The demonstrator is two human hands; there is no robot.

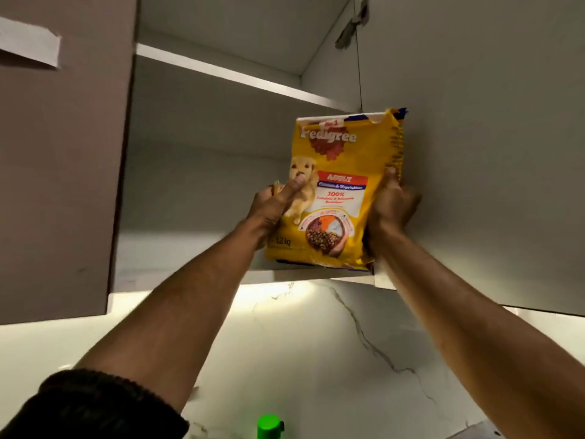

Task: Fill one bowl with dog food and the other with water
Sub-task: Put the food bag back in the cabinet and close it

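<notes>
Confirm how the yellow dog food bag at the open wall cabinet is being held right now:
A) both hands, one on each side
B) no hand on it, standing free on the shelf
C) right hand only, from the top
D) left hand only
A: the left hand grips the left edge of the yellow dog food bag with its thumb across the front, while the right hand clasps the right edge, at the cabinet's lower shelf.
</notes>
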